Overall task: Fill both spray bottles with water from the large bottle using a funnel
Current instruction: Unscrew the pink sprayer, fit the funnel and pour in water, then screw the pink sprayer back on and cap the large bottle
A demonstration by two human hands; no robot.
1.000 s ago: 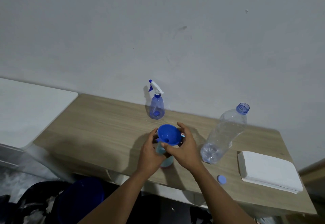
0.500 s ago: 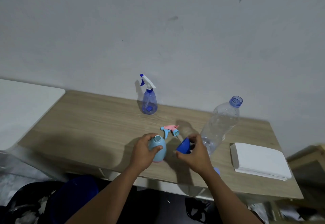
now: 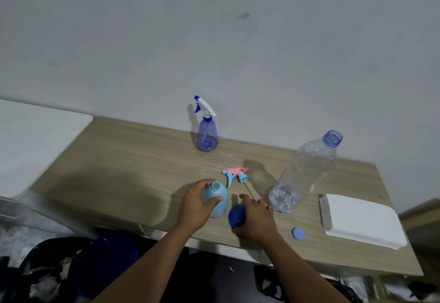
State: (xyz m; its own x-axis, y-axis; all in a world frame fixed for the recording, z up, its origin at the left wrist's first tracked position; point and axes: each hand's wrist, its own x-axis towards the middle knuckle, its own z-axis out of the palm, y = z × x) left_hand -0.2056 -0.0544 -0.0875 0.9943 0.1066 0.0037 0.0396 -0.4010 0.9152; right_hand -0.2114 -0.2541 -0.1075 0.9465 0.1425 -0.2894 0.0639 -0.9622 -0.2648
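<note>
You can read nothing here: no lettering, brand or number shows on the large bottle [image 3: 307, 171], the blue spray bottle [image 3: 207, 133], the light blue spray bottle [image 3: 217, 199] or the white paper stack [image 3: 362, 221].

1. A wooden table [image 3: 119, 160] stands against a pale wall, seen from above.
2. The left hand [image 3: 196, 207] grips a light blue spray bottle [image 3: 220, 199] that stands near the front edge. Its neck is open, with no sprayer on it.
3. Just to its right, the right hand [image 3: 258, 219] holds a dark blue funnel [image 3: 236, 216] low at the table, fingers [image 3: 247, 199] curved over it.
4. A pink and blue sprayer head [image 3: 235, 174] lies just behind that bottle.
5. A dark blue spray bottle [image 3: 206, 136] with a white trigger stands near the wall.
6. A large clear bottle [image 3: 307, 171], uncapped, stands to the right.
7. A small blue cap [image 3: 298, 233] lies near the front edge, beside a white folded stack [image 3: 362, 221].
</note>
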